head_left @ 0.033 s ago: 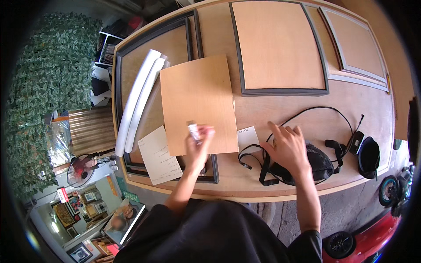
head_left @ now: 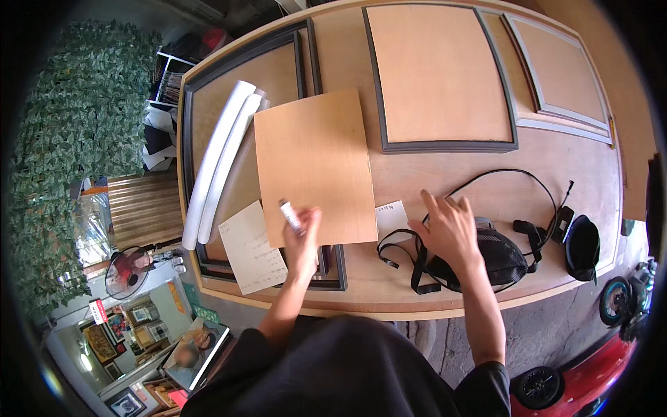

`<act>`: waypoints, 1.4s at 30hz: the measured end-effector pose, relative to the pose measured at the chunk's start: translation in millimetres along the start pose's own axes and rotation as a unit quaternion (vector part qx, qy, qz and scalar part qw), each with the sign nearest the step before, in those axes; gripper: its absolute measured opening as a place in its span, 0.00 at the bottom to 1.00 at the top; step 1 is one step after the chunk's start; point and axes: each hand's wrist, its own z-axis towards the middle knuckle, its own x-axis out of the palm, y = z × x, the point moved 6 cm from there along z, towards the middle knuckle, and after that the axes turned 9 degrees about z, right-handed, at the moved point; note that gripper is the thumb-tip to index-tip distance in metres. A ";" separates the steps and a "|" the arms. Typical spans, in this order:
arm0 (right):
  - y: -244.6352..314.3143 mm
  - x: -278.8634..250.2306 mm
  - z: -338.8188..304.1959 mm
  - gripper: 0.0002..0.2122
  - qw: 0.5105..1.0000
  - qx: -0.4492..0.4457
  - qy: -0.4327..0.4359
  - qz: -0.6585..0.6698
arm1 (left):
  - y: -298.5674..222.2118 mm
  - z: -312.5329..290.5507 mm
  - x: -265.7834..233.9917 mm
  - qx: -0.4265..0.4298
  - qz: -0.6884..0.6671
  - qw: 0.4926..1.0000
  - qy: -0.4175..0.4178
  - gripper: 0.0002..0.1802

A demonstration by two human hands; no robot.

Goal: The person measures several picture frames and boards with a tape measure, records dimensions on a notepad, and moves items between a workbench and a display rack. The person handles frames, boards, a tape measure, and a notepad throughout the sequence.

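A white marker-like stick [head_left: 290,215] with a dark end is gripped in my left hand [head_left: 303,243], its upper end tilted to the left. That hand is over the lower part of a light brown wooden board [head_left: 313,153], which lies across a dark frame. My right hand [head_left: 451,233] hovers open, fingers spread, just above a black mesh bag [head_left: 497,258] with loose straps. Between the board and that hand is a small paper note [head_left: 392,217]. A larger handwritten sheet [head_left: 250,254] shows beside my left hand, partly under the board.
Two white paper rolls [head_left: 221,160] lie on the dark frame [head_left: 304,55] at left. A black-framed panel [head_left: 441,76] and a silver frame [head_left: 556,69] are at the far side. A black cap-like item [head_left: 583,243] sits at right. A fan [head_left: 128,272] stands beyond the table.
My left hand has shifted slightly left with the marker, which now leans further left. My right hand has moved a little to the left, still spread over the bag.
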 end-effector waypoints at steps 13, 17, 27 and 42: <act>79.8 153.9 -67.9 0.21 0.725 0.341 0.057 0.596 | 106.7 74.1 -149.7 0.002 0.197 0.979 0.050 0.14; 113.3 180.1 -68.5 0.22 0.684 0.354 -0.024 0.638 | 61.7 48.9 -144.5 -0.119 -0.005 0.975 0.188 0.10; 203.2 190.8 -63.0 0.18 0.454 0.266 -0.135 0.839 | 47.1 -4.9 -198.6 -0.043 -0.072 0.987 0.139 0.11; -47.8 8.6 81.5 0.15 0.564 0.110 -0.291 0.765 | 95.1 -39.3 -248.9 -0.006 -0.105 0.987 0.123 0.16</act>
